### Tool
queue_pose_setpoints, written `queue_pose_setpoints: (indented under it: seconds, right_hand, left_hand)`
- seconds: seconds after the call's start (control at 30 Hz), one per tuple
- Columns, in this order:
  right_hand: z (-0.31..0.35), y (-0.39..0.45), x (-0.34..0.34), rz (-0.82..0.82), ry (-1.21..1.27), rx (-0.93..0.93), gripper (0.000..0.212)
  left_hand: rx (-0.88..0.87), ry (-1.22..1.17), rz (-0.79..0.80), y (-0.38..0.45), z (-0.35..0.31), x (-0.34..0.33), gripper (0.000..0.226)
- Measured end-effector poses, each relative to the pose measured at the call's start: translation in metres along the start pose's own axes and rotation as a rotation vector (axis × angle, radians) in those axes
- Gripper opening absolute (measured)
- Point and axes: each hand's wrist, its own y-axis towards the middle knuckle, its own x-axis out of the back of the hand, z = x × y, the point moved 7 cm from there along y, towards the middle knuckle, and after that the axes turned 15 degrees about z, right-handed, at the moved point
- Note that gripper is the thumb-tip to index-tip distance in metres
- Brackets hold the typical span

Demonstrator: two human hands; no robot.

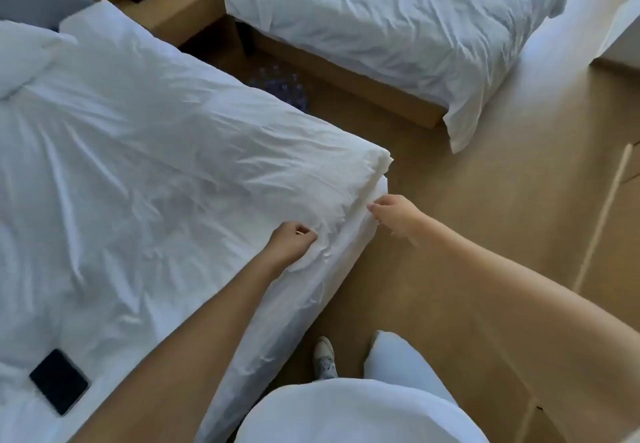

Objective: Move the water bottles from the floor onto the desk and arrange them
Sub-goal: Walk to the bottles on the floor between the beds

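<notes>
Water bottles [278, 87] stand blurred on the floor [450, 234] between beds; orientation unclear.

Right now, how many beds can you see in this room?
2. The near bed fills the left side, both hands at its foot corner. The far bed lies top right, across the floor gap where the water bottles stand. Others may be out of view.

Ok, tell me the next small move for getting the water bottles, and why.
Probably let go of the white duvet and step toward the clear plastic water bottles: they sit on the floor between the beds, while the left hand pinches bedding and the right hand touches it.
</notes>
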Motion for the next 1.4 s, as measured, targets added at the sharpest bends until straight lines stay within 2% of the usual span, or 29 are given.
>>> queue_pose_setpoints:
  seconds: [0.2,0.4,0.53,0.77,1.07,1.4]
  right_hand:
    - [-0.066,-0.001,0.057,-0.031,0.122,-0.075,0.031]
    - [-0.118,0.001,0.151,-0.035,0.177,-0.077,0.033]
    - [-0.158,-0.001,0.222,-0.063,0.271,-0.107,0.03]
    - [-0.195,0.015,0.312,-0.091,0.358,-0.162,0.023]
    - [-0.15,0.11,0.399,-0.04,0.217,-0.142,0.023]
    - [-0.045,0.233,0.49,0.054,0.068,-0.137,0.029]
  left_hand:
    - [0.009,0.045,0.078,0.039,-0.044,-0.054,0.022]
    - [-0.038,0.042,0.083,0.093,-0.133,-0.127,0.018]
    - [-0.034,0.057,0.116,0.125,-0.189,-0.175,0.029]
    - [0.006,0.033,0.118,0.182,-0.242,-0.202,0.028]
    - [0.019,-0.097,0.041,0.291,-0.3,-0.179,0.017]
    - [0.133,-0.26,-0.124,0.385,-0.341,-0.086,0.019]
